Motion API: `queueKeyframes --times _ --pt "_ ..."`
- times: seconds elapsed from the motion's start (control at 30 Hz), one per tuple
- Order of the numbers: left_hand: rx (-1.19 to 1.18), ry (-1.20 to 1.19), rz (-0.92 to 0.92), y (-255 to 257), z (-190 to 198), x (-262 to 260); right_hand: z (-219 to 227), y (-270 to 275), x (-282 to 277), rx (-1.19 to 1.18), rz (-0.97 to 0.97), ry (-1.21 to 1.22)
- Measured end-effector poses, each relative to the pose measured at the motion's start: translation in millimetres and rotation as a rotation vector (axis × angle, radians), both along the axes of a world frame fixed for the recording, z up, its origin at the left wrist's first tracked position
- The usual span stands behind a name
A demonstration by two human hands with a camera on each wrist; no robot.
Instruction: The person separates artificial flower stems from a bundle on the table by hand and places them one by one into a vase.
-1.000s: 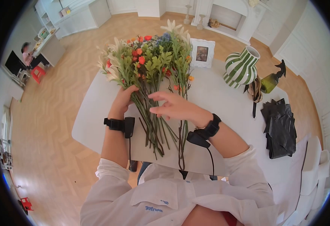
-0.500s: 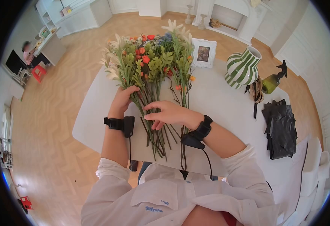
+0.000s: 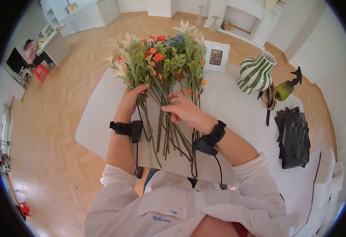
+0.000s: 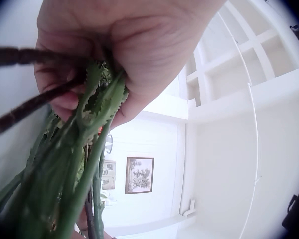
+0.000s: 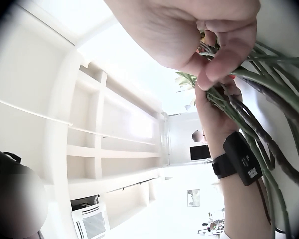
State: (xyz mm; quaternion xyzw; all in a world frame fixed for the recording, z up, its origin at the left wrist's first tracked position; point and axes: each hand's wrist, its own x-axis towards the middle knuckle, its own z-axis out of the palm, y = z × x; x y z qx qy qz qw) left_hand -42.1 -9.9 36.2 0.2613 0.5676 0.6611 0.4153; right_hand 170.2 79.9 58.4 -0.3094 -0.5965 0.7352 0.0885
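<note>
A broad bunch of flowers, with cream lilies (image 3: 185, 27), red blooms (image 3: 158, 57) and green leaves, lies on the white table (image 3: 98, 118). My left hand (image 3: 129, 100) grips several stems at the bunch's left side, just below the leaves. In the left wrist view, green stems (image 4: 74, 199) and two brown ones run out of that curled hand. Over the middle stems (image 3: 167, 136), my right hand (image 3: 187, 112) pinches some between thumb and fingers. The right wrist view shows its bent fingers (image 5: 224, 62) close against the stems, partly hiding what they hold.
Right of the flowers stand a green-striped vase (image 3: 256, 75), a green spray bottle (image 3: 284, 91) and a ribbon bundle (image 3: 269, 96). Folded black sheets (image 3: 293, 138) lie nearer. A white picture frame (image 3: 216, 56) stands behind. Far left, a person (image 3: 31, 53) sits by a counter.
The right hand has moved up and right, its fingers closing at the middle stems. Those stems have shifted right, opening a gap from the stems in the left hand.
</note>
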Motion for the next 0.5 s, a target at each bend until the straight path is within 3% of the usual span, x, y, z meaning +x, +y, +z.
queueKeyframes --times 0.13,0.2,0.3,0.5 --pt "0.017 0.022 0.02 3 -12 -10 -8 6 2 -0.029 0.063 0.044" --pt "0.01 0.002 0.033 3 -13 -11 -4 11 7 -0.058 0.204 0.066" --pt "0.059 -0.05 0.068 5 -15 -8 11 5 15 -0.004 0.094 0.072" --pt "0.062 -0.073 0.098 3 -11 -5 42 0 35 0.027 0.052 0.176"
